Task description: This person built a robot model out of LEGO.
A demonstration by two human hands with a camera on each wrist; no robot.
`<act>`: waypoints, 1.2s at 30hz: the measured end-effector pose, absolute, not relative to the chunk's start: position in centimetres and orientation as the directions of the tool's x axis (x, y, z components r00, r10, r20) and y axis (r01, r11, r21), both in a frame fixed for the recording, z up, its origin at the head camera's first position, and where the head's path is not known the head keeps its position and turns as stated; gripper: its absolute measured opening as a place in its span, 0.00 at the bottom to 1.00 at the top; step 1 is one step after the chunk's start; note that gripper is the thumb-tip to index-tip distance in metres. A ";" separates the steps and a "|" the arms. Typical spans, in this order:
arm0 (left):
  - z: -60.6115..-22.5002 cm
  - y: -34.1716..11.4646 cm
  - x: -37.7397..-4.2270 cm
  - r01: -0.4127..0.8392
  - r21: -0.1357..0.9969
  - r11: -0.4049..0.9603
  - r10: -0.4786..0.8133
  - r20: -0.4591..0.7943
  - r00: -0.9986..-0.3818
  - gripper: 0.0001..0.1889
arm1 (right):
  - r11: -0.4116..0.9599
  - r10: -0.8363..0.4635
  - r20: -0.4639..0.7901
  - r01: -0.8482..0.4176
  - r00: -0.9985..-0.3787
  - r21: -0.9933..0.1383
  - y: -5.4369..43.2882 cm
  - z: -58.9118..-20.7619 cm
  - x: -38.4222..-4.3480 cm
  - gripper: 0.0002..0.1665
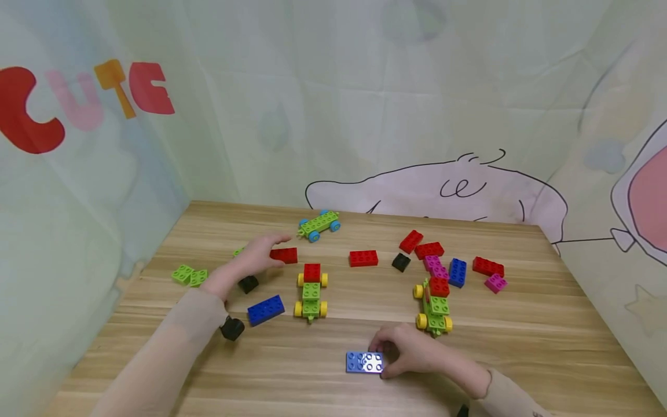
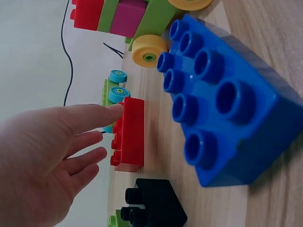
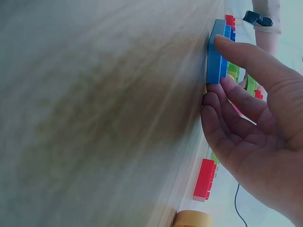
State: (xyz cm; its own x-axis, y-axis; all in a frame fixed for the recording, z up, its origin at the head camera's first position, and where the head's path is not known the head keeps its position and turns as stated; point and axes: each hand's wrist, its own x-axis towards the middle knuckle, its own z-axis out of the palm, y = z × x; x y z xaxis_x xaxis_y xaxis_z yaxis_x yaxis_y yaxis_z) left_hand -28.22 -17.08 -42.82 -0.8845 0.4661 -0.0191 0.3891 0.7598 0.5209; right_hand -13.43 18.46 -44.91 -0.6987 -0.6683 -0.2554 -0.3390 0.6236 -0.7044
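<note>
My left hand [image 1: 256,255] is over the back left of the table, thumb and index finger spread at the left end of a red brick [image 1: 284,255]. In the left wrist view the fingertip [image 2: 113,112] overlaps that brick's studded side; contact is unclear. The other fingers are relaxed. At the table's front, my right hand [image 1: 409,348] holds the right end of a light-looking blue brick [image 1: 359,362] between thumb and index finger. That brick lies flat, studs up. The right wrist view shows the thumb against the blue brick [image 3: 216,54], other fingers curled beside it.
Two green cars with yellow wheels, one left [image 1: 311,292] and one right [image 1: 436,307], stand on the table. A green base with blue wheels [image 1: 319,225] is at the back. Around them lie a darker blue brick [image 1: 266,310], black bricks [image 1: 232,328], green bricks [image 1: 190,275] and several red bricks [image 1: 363,258].
</note>
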 end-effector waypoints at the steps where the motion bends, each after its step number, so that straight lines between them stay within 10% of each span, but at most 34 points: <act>1: -42.9 -17.1 -28.3 0.383 0.525 0.760 0.464 -0.028 -0.885 0.33 | 0.625 -0.667 -0.255 -0.339 -0.700 -0.703 18.5 -44.9 -13.4 0.21; 36: -44.3 -16.6 -29.0 0.330 0.456 0.827 0.405 -0.074 -0.911 0.26 | 0.629 -0.665 -0.265 -0.332 -0.699 -0.703 18.5 -44.9 -13.5 0.20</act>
State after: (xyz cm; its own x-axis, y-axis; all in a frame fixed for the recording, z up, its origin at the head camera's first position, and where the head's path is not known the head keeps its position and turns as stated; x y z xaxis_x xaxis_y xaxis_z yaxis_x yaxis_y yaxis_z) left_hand -29.02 -16.62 -44.26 -0.9113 0.4051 -0.0741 0.3304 0.8266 0.4556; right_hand -13.54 18.47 -44.95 -0.6987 -0.6646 -0.2648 -0.3322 0.6293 -0.7026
